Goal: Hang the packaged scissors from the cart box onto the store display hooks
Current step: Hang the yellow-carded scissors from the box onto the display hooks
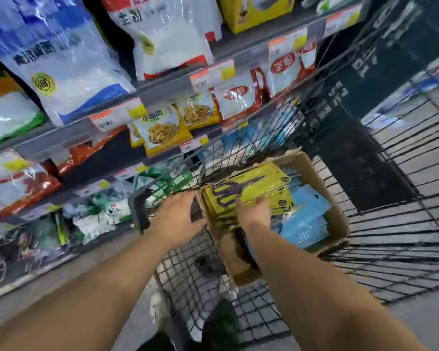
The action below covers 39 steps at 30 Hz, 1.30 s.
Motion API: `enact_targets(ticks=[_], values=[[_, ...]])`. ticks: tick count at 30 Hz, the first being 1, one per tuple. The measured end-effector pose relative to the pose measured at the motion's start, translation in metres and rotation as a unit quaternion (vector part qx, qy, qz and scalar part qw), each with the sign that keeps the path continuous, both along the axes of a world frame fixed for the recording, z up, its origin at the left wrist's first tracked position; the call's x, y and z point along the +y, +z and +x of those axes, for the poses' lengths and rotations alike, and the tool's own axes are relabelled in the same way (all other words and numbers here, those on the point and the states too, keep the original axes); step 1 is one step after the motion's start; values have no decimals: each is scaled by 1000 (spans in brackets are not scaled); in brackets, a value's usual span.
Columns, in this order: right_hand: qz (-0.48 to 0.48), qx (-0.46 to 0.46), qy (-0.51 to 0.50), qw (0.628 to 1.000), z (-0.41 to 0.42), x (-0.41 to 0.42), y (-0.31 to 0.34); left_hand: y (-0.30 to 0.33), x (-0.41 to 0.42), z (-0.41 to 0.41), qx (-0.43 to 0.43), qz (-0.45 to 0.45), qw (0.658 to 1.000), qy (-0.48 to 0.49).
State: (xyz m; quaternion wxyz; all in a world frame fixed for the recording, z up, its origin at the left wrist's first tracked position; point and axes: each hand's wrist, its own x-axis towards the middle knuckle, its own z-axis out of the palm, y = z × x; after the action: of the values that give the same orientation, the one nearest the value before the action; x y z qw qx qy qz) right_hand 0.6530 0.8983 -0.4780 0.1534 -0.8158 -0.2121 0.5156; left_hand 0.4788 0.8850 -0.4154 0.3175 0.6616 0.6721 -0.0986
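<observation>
A cardboard box [322, 198] sits in a black wire cart [390, 198] beside store shelves [127, 97]. Inside it, a stack of yellow packaged scissors [249, 191] lies flat, the top pair's long axis running diagonally, handles toward the near left, blade tips toward the far right. Blue packs [307, 219] lie just to its right. The right hand [255, 211] rests on the stack's near edge, though I cannot tell if it grips. The left hand [179, 214] lies spread against the box's left wall.

Hands [255, 211] seemingly touching scissors packs [249, 191].
</observation>
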Motion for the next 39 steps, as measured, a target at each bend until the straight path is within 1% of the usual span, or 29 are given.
enact_targets(ticks=[2,5,9,12,15,17,19,21,23,26,28,29,31,34,37,39], values=[[-7,11,-74,997,-5,8,-16,-13,4,1,-1,-10,1000,7],[-23,43,-157,986,-13,10,-44,-32,2,-1,-4,-12,1000,23],[-2,105,-228,968,-24,-1,-72,-45,-4,-4,-13,-28,999,40],[16,134,-269,954,-24,-6,-73,-46,-8,-5,-26,-34,998,44],[24,157,-309,938,-20,-14,-56,-45,-5,-4,-38,-41,997,54],[34,162,-296,941,-15,-25,-47,-44,-2,-3,-45,-42,996,69],[45,174,-226,957,-9,-40,-37,-42,0,-1,-65,-44,993,93],[53,218,-163,961,-4,-56,-25,-43,3,2,-87,-72,985,132],[56,270,-110,955,-2,-67,-15,-46,4,4,-132,-115,964,199],[56,320,-75,943,-5,-73,-9,-57,-1,0,-200,-148,928,276],[42,304,-59,950,-8,-70,-11,-60,-8,-3,-212,-131,920,302],[36,286,-64,955,-10,-67,-14,-60,-11,-5,-205,-111,925,302],[28,225,-102,969,-14,-57,-29,-58,-16,-8,-187,-69,934,297],[24,134,-144,980,-26,-35,-53,-52,-20,-16,-169,-22,937,303],[23,86,-144,986,-38,-16,-67,-51,-21,-25,-147,11,941,304],[18,67,-149,986,-43,-6,-73,-54,-22,-26,-147,21,939,312]])
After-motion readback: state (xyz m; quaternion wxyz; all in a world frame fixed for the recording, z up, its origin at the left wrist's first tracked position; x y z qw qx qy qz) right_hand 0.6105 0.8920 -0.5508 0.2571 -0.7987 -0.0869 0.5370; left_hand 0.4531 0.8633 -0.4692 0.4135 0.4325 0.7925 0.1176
